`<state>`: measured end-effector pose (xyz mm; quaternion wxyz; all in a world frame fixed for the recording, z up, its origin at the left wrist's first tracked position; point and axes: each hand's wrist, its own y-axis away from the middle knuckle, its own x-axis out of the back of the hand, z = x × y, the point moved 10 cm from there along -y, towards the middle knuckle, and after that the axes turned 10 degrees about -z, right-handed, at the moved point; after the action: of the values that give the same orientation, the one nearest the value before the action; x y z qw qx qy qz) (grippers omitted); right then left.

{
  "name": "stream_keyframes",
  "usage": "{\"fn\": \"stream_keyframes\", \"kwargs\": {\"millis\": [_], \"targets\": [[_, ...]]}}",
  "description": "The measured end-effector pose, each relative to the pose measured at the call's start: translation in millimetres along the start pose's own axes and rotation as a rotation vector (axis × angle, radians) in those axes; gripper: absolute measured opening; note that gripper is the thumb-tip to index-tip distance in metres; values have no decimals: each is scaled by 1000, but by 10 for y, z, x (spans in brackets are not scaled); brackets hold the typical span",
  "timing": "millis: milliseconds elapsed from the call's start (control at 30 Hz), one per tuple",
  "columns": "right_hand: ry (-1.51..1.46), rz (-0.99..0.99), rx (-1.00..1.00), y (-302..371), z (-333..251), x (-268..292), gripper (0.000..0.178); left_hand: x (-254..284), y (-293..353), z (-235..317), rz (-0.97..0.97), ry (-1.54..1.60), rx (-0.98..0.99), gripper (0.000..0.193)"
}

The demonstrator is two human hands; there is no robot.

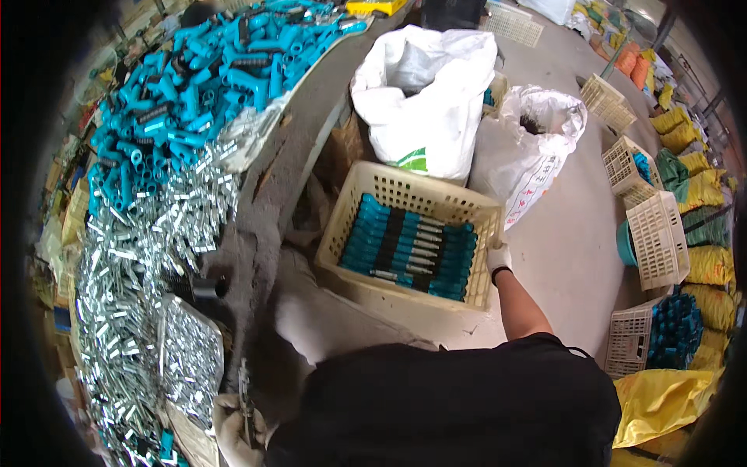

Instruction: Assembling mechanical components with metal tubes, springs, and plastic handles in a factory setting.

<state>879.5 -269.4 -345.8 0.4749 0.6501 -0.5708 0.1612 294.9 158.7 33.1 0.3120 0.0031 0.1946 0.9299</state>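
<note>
My right hand (pixel 499 257), in a pale glove, is closed on the right edge of a cream plastic crate (pixel 420 180). Inside the crate lie rows of teal-and-black handles (pixel 389 241), several with silver metal pieces showing. At the lower left, my gloved left hand (pixel 236 433) has its fingers closed around a slim metal piece (pixel 246 393) by the bench edge; its exact kind is unclear. Next to that hand, a tray (pixel 189 359) holds many small shiny metal parts.
A bench on the left carries heaps of teal handles (pixel 210 78) and silver metal parts (pixel 124 265). Two white sacks (pixel 459 117) (pixel 521 163) stand beyond the crate. Along the right are more crates (pixel 657 241) and yellow sacks (pixel 712 268).
</note>
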Motion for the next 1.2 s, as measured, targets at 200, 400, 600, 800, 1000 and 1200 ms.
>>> {"fn": "stream_keyframes", "kwargs": {"millis": [200,400,600,800,1000,1200], "targets": [[423,-248,900,1844,-1854,-329,50,-229,-72,-42,-40,-48,-11,20],[550,-583,956,2622,-1797,-1374,58,-196,153,-73,52,-32,2,14],[856,-724,830,2272,-1461,-1463,39,-49,330,-182,61,-47,3,12],[769,-633,861,2134,-1360,-1647,28,-6,149,-283,26,-57,-33,13],[962,-621,805,2147,-1733,-1978,27,-137,95,-220,-46,-52,36,18],[1312,-715,745,2165,-1563,-2055,30,153,462,-348,-13,52,40,18]]}}
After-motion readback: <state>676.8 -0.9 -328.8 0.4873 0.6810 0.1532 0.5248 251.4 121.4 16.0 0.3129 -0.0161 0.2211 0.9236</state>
